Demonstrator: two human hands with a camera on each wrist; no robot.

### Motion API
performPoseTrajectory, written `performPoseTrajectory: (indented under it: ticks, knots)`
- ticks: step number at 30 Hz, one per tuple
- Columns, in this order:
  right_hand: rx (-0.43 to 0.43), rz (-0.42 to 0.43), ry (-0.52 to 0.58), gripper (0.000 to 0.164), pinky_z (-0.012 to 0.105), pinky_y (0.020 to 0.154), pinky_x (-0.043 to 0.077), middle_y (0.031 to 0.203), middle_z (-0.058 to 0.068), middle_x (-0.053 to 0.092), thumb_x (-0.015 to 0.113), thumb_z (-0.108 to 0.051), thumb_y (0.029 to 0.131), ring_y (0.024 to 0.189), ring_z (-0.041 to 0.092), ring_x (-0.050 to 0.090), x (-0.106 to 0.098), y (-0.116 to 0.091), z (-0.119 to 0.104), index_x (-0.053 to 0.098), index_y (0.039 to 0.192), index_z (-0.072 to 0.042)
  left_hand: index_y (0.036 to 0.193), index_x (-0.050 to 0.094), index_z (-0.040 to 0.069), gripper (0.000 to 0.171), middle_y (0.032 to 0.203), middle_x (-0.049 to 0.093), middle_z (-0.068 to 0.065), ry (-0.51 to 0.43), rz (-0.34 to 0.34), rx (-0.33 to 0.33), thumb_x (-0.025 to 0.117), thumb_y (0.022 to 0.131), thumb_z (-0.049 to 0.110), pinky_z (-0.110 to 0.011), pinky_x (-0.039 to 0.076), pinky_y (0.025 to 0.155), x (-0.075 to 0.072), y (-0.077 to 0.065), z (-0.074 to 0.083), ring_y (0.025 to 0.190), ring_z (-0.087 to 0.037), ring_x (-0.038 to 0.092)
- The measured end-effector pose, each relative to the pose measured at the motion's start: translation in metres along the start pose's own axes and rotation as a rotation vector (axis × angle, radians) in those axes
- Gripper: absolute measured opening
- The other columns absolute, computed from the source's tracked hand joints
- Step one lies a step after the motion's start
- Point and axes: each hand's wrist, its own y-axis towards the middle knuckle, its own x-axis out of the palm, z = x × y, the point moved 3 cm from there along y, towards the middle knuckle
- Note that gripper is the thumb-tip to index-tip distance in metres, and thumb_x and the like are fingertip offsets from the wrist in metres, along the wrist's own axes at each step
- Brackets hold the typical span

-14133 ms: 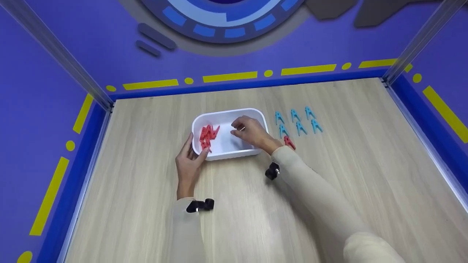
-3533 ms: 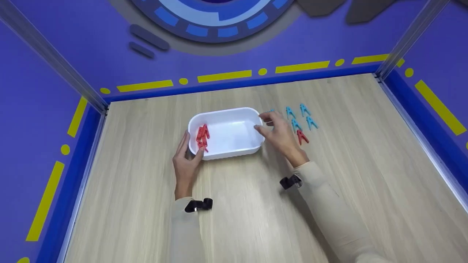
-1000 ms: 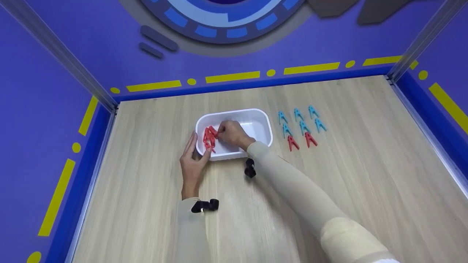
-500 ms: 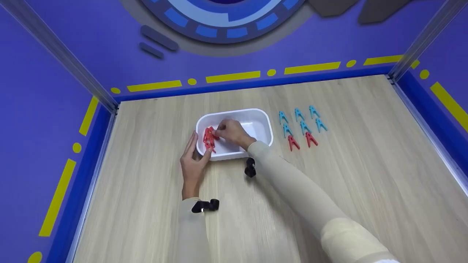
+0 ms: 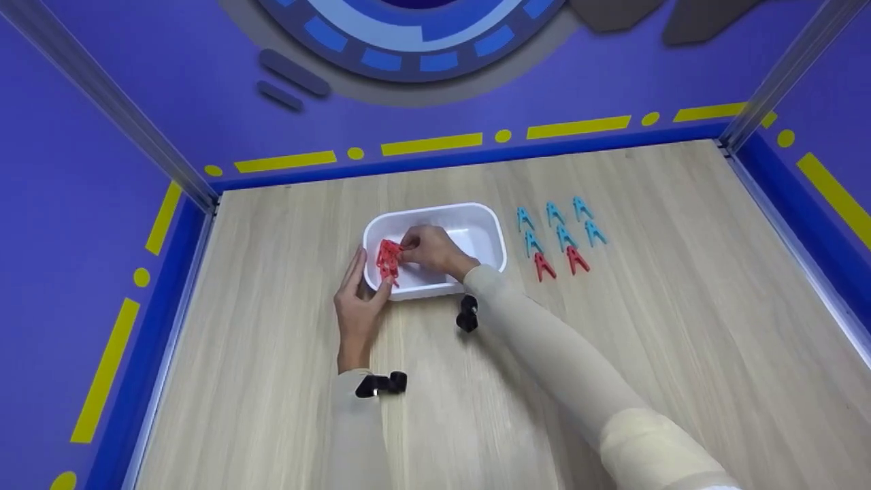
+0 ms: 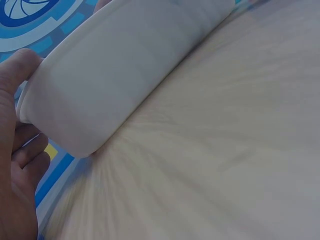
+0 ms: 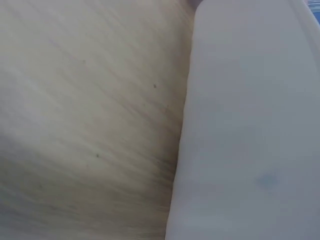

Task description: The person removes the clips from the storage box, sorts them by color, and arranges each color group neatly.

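A white plastic basin (image 5: 476, 282) stands on the table with a small heap of red clothespins (image 5: 386, 262) at its left end. My left hand (image 5: 357, 309) grips that end, thumb over the rim and fingers along the outside. In the left wrist view, the thumb (image 6: 20, 67) lies on the basin's rim. My right hand (image 5: 435, 250) reaches inside the basin, and its fingertips pinch a red clothespin (image 5: 395, 246) at the heap's edge; the fingers partly hide it. The right wrist view holds only the basin's outer wall (image 7: 245, 120) and the table.
Right of the basin, several blue clothespins (image 5: 563, 237) lie in two rows, with two red clothespins (image 5: 543, 266) in front of them. The wooden table (image 5: 272, 408) meets a purple-blue back wall (image 5: 422, 116) and side walls.
Over the longer span, a second red clothespin has come to lie before the blue rows. In the last second, my right fingertips shifted slightly among the red clothespins; the left hand stayed.
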Motion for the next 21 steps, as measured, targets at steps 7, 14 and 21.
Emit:
performPoseTrajectory:
  ticks: [7, 14, 21]
  knots:
    - [-0.06, 0.068, -0.012, 0.021, 0.026, 0.076, 0.052, 0.093, 0.009, 0.074, 0.086, -0.015, 0.092, 0.084, 0.015, 0.062, -0.012, -0.007, -0.002, 0.078, 0.103, 0.001, 0.155, 0.051, -0.001, 0.072, 0.161, 0.048, -0.014, -0.004, -0.005, -0.009, 0.084, 0.091, 0.008, -0.029, 0.031, 0.124, 0.0, 0.0, 0.001, 0.152, -0.026, 0.041]
    - [-0.069, 0.136, -0.007, 0.022, 0.028, 0.083, 0.056, 0.103, 0.01, 0.073, 0.084, -0.014, 0.094, 0.093, 0.021, 0.065, -0.027, -0.023, -0.005, 0.08, 0.112, -0.002, 0.155, 0.051, 0.0, 0.073, 0.162, 0.048, -0.012, -0.015, -0.007, -0.016, 0.085, 0.092, 0.011, -0.028, 0.032, 0.124, 0.0, -0.001, 0.001, 0.152, -0.023, 0.04]
    - [-0.058, 0.208, 0.019, 0.023, 0.027, 0.084, 0.057, 0.107, 0.008, 0.069, 0.083, -0.019, 0.096, 0.095, 0.02, 0.064, -0.04, -0.045, -0.008, 0.08, 0.114, -0.005, 0.157, 0.05, 0.004, 0.074, 0.164, 0.047, -0.007, -0.021, -0.015, -0.055, 0.085, 0.093, 0.013, -0.029, 0.031, 0.125, 0.001, -0.002, 0.002, 0.153, -0.019, 0.038]
